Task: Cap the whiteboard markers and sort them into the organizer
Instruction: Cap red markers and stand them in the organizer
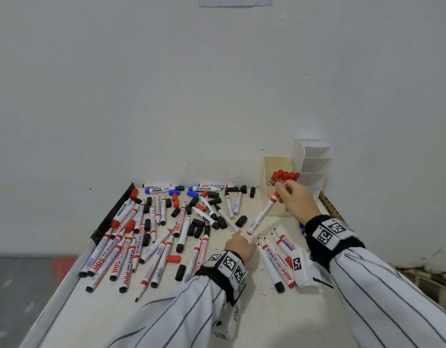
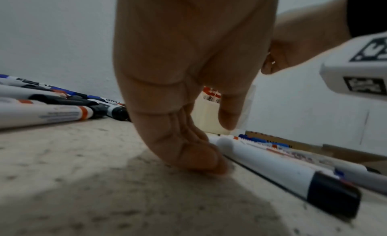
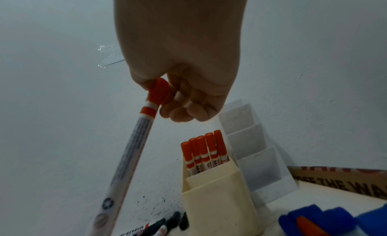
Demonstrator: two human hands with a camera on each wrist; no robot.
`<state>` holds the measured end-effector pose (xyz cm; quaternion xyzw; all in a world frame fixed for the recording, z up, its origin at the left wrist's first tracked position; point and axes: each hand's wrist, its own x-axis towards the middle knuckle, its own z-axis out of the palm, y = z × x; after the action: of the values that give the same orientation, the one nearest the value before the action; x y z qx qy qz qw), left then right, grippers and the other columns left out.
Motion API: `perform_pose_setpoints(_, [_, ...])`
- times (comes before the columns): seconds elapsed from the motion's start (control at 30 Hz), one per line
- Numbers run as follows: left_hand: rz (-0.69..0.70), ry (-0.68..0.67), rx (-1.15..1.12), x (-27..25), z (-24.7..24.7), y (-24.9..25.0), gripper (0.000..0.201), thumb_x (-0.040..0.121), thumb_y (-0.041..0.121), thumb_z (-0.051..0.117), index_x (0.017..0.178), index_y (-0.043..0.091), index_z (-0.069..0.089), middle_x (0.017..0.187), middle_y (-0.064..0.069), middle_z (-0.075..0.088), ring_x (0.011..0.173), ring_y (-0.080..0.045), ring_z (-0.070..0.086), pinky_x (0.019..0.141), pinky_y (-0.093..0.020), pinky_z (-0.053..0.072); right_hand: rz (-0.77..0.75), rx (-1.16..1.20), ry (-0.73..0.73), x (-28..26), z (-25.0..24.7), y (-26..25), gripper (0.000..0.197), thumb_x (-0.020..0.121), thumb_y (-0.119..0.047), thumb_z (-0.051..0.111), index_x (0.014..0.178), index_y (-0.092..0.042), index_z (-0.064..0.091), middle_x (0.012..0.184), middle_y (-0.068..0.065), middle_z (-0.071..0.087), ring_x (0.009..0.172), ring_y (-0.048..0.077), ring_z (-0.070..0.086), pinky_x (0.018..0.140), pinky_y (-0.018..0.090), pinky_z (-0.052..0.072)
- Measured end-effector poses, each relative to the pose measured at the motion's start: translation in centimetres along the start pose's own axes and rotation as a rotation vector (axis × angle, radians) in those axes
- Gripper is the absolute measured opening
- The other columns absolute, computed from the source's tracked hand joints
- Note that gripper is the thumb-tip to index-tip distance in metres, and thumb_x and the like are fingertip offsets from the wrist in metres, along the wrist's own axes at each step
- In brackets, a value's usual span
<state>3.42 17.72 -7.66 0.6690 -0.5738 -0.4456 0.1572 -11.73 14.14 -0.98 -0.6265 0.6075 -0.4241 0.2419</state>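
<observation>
Whiteboard markers (image 1: 131, 237) lie scattered, most of them uncapped, across the pale surface (image 1: 96, 310), with loose black and red caps among them. In the head view the right hand (image 1: 296, 199) grips one red-capped marker (image 1: 263, 212) by its cap end, barrel slanting down toward the left. It is held high and close to the cream organizer (image 1: 272, 204), which reads as a carry toward the compartment where five red-capped markers (image 1: 285, 177) already stand together, so colours seem to be grouped. A taller white stepped organizer (image 1: 314, 169) stands just behind and looks bare. The left hand (image 1: 239, 247) is down on the surface near the lower tip of the carried marker, fingers bent; it appears to hold nothing.

From the left wrist, the left hand (image 2: 184, 94) has its fingertips (image 2: 201, 160) pressed to the surface, just beside a white marker with a black end (image 2: 289, 170), perhaps to brace or to reach for the next one. It grasps nothing here.

From the right wrist, the right hand (image 3: 184, 84) curls round the orange-red cap of the marker (image 3: 134, 140), whose barrel hangs down left of the cream organizer (image 3: 217, 204). The cap looks seated, so holding there leaves the barrel free to drop in tail first, like the upright red group (image 3: 204, 150).
</observation>
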Motion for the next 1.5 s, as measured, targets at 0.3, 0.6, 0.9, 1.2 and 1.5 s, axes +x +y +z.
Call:
perform_pose_setpoints(0.3, [-0.158,-0.086,-0.069,0.4,2.8,1.0,0.023,0.076,0.024,0.069,0.088,0.005,0.064,0.073,-0.007,0.068,0.057,-0.020,0.060,0.072,-0.033,0.059,-0.070,0.012,0.177,2.1,-2.8,0.4,0.018,0.096,-0.027,0.048,0.092,-0.010,0.055,0.072,-0.004,0.055,0.063,0.012,0.051,0.060,0.021,0.043])
perform_pose_setpoints(0.6, [-0.218,-0.010,-0.354,1.0,1.6,0.6,0.038,0.081,0.033,0.063,0.100,0.000,0.060,0.072,-0.010,0.066,0.049,-0.018,0.060,0.060,-0.029,0.057,-0.158,-0.030,0.320,3.8,-2.7,-0.3,0.024,0.097,-0.024,0.046,0.106,-0.006,0.059,0.089,0.000,0.057,0.080,0.010,0.054,0.062,0.011,0.039])
perform_pose_setpoints(0.9, [-0.124,0.152,-0.513,2.2,-1.5,-1.0,0.022,0.084,0.030,0.061,0.080,0.018,0.044,0.096,-0.009,0.060,0.078,-0.024,0.063,0.070,-0.033,0.056,-0.197,-0.109,0.327,6.7,-1.4,-0.3,0.027,0.097,-0.020,0.045,0.116,-0.004,0.056,0.102,0.006,0.059,0.091,0.015,0.053,0.072,0.014,0.033])
perform_pose_setpoints(1.2, [-0.096,0.180,-0.522,2.7,-3.8,-1.7,0.019,0.084,0.028,0.063,0.070,0.019,0.054,0.078,-0.004,0.061,0.093,-0.027,0.066,0.085,-0.041,0.055,-0.230,-0.283,0.279,7.9,-0.2,-0.5,0.030,0.098,-0.019,0.041,0.121,-0.005,0.056,0.115,0.014,0.058,0.106,0.027,0.053,0.089,0.035,0.041])
perform_pose_setpoints(1.5, [-0.099,0.190,-0.514,3.1,-4.6,-2.3,0.016,0.084,0.025,0.062,0.071,0.020,0.054,0.088,-0.006,0.062,0.097,-0.027,0.065,0.086,-0.042,0.055,-0.207,-0.471,0.244,8.6,0.4,0.3,0.019,0.094,-0.025,0.048,0.112,-0.019,0.054,0.097,0.011,0.065,0.093,0.030,0.054,0.084,0.042,0.044])
